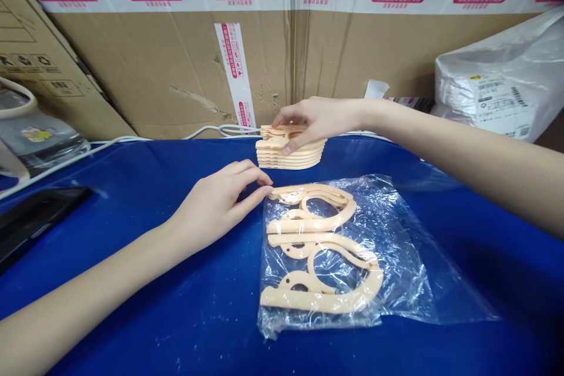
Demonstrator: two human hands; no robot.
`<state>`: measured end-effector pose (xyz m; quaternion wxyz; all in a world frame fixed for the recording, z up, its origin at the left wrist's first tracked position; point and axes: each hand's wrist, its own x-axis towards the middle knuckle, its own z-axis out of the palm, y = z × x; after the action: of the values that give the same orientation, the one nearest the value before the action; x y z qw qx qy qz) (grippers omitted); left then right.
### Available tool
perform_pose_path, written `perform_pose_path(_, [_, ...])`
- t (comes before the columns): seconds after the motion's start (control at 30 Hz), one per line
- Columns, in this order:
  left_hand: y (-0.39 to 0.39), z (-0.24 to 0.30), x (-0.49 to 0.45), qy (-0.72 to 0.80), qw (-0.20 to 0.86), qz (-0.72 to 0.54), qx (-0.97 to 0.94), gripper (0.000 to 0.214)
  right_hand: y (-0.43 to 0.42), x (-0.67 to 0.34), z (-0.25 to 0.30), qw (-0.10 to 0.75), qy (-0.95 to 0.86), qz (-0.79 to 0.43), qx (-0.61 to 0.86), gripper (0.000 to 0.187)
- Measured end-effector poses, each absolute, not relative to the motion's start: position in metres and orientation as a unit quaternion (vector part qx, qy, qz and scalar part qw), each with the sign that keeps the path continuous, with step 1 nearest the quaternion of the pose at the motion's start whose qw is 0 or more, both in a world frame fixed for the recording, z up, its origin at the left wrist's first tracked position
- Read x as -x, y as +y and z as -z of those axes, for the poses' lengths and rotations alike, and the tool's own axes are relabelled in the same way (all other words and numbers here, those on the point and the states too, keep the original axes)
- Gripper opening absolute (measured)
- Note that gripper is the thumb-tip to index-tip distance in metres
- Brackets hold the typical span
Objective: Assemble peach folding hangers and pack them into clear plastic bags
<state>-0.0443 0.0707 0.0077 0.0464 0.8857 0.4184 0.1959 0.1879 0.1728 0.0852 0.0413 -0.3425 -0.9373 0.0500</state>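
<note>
Now L hand (215,205) pinches bag (409,258) edge, hangers (324,299) inside; R hand (317,120) grips hanger stack (286,157)

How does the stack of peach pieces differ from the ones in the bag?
The stack is bare, piled several high, held by the right hand. The bagged pieces lie flat side by side inside a clear bag, the left hand at its opening. Both are the same peach plastic.
</note>
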Motion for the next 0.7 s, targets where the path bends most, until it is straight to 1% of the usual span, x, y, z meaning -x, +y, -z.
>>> perform_pose_path(0.07, [0.067, -0.011, 0.044, 0.419, 0.042, -0.205, -0.884, 0.026, 0.173, -0.190, -0.085, 0.046, -0.937, -0.049, 0.344, 0.066])
perform_pose_path(0.2, [0.060, -0.014, 0.042, 0.405, 0.028, -0.221, -0.887, 0.025, 0.171, -0.191, -0.083, 0.057, -0.935, -0.039, 0.348, 0.061])
perform_pose_path(0.27, [0.058, -0.015, 0.040, 0.396, 0.018, -0.222, -0.891, 0.025, 0.169, -0.192, -0.083, 0.082, -0.934, -0.044, 0.346, 0.060])
perform_pose_path(0.37, [0.056, -0.015, 0.039, 0.385, 0.010, -0.222, -0.896, 0.026, 0.162, -0.197, -0.088, 0.130, -0.927, -0.040, 0.349, 0.065])
perform_pose_path(0.47, [0.055, -0.018, 0.042, 0.377, 0.010, -0.225, -0.898, 0.025, 0.145, -0.211, -0.096, 0.150, -0.924, -0.017, 0.350, 0.067])
perform_pose_path(0.57, [0.051, -0.024, 0.044, 0.364, 0.010, -0.226, -0.904, 0.025, 0.118, -0.234, -0.101, 0.143, -0.922, -0.003, 0.359, 0.066])
perform_pose_path(0.67, [0.041, -0.029, 0.042, 0.332, 0.021, -0.201, -0.921, 0.030, 0.086, -0.263, -0.098, 0.117, -0.916, 0.011, 0.383, 0.065])
perform_pose_path(0.7, [0.037, -0.030, 0.041, 0.319, 0.028, -0.192, -0.928, 0.032, 0.074, -0.273, -0.095, 0.115, -0.911, -0.003, 0.396, 0.065])
